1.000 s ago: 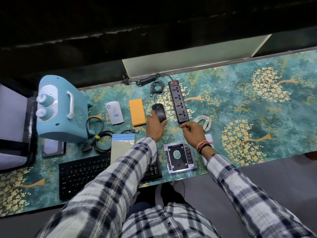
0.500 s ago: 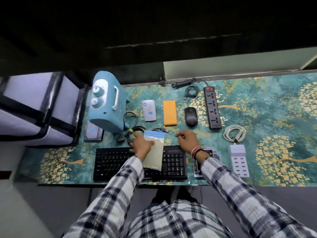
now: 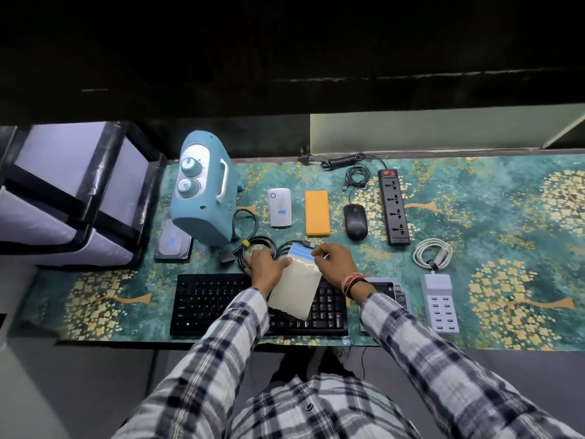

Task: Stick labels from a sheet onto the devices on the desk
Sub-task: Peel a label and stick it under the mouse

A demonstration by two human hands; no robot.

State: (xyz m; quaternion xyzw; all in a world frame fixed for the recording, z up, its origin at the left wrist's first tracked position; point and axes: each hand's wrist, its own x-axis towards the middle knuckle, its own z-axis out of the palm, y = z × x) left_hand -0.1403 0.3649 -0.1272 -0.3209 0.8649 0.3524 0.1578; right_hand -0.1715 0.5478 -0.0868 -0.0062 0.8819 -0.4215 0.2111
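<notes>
A pale label sheet with blue label strips at its far end lies tilted over the black keyboard. My left hand grips the sheet's left edge. My right hand pinches a blue label at the sheet's top right corner. Beyond them on the desk lie a white device with a blue label on it, an orange power bank, a black mouse and a black power strip. A hard drive at left also bears a blue label.
A teal heater with two knobs stands at the back left, black cables coiled beside it. A white cable coil, a white multi-port charger and a drive caddy lie to the right. A black-framed box sits left of the desk.
My hands left the mouse and power strip and came back to the sheet. My left hand now holds it and my right hand has closed on a blue label at its corner. The view shifted left.
</notes>
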